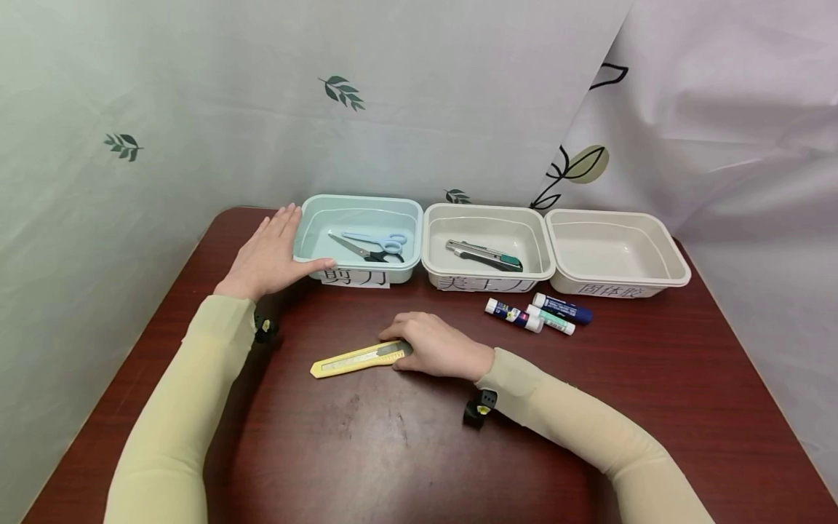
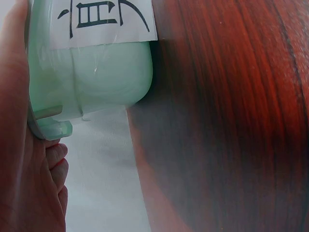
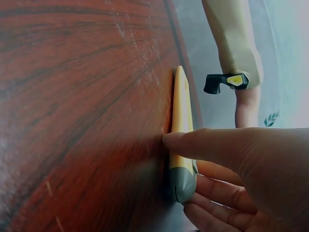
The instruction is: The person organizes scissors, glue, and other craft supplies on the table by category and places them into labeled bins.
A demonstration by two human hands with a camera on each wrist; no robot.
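My right hand (image 1: 441, 349) pinches the grey end of a yellow box cutter (image 1: 353, 359) between thumb and fingers. In the right wrist view the box cutter (image 3: 181, 106) lies along the tabletop, thumb on one side and fingers on the other. My left hand (image 1: 271, 255) rests on the left rim of a light blue bin (image 1: 356, 204), fingers straight and thumb along the front edge. Inside that bin are blue-handled scissors (image 1: 391, 242) and black-handled scissors (image 1: 380, 256). In the left wrist view the bin's wall (image 2: 106, 72) and paper label show beside the hand.
A beige bin (image 1: 487, 211) in the middle holds a grey-and-black box cutter (image 1: 484, 256). Right of it stands another beige bin (image 1: 618, 218). Several glue sticks (image 1: 513, 314) lie before these bins on the dark red table (image 1: 366, 451). A curtain (image 1: 229, 94) hangs behind.
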